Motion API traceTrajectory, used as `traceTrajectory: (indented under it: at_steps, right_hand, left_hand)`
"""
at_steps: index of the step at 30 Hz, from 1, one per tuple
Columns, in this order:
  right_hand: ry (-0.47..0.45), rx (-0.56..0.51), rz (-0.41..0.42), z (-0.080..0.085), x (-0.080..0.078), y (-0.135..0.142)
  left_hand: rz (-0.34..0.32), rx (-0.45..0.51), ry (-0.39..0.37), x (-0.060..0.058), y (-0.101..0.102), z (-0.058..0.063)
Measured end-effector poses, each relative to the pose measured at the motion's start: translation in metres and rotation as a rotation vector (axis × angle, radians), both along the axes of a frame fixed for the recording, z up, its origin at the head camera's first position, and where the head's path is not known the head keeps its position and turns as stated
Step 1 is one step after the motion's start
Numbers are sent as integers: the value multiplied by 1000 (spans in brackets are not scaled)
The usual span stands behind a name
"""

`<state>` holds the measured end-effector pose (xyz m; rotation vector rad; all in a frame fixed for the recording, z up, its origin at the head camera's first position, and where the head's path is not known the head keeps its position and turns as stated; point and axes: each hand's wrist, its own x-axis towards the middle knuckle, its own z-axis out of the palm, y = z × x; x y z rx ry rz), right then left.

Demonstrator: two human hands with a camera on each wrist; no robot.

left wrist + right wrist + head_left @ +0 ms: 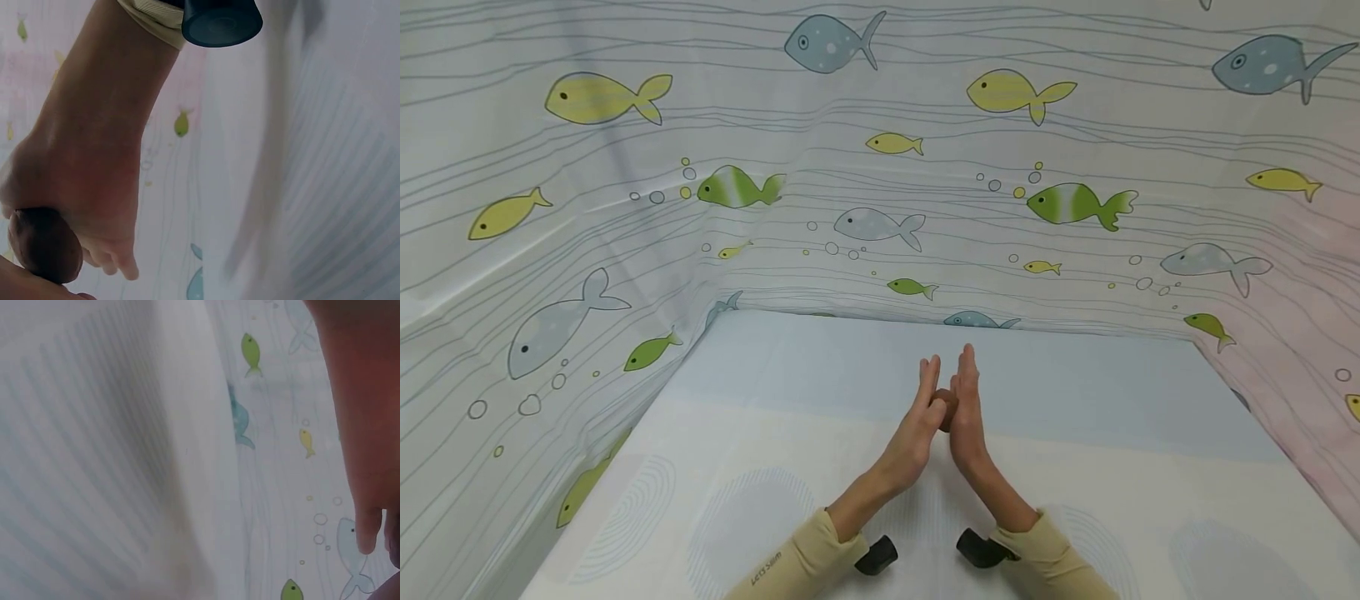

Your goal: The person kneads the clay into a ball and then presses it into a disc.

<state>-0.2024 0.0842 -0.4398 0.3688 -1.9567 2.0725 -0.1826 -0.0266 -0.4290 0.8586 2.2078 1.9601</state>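
Observation:
A smooth, dark brown rounded lump (948,410) sits between the palms of my two hands, above the table. Its egg-like shape shows larger in the left wrist view, where the brown lump (47,245) touches the palm facing the camera. My left hand (917,429) is upright with its fingers extended, its thumb lying near the lump. Opposite it, my right hand (967,417) also points its fingers straight up, with its palm against the lump's other side. In the right wrist view, only an edge of the lump shows, at the right border.
A table with a pale blue and white cover (820,375) lies under the hands. Around it hangs a white curtain (820,117) printed with fish and wavy lines. Black wrist cameras (877,556) sit at the cuffs of the beige sleeves (805,560).

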Motion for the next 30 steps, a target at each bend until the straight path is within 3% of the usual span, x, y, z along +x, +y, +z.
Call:
traceTrajectory:
  at_steps: [15,30]
  right_hand:
    - [-57,9,10,-3,4,-2]
    - [3,77,69,-1,22,-14]
  left_hand:
    - [21,3,55,1,0,15]
    - [103,57,76,-7,-2,24]
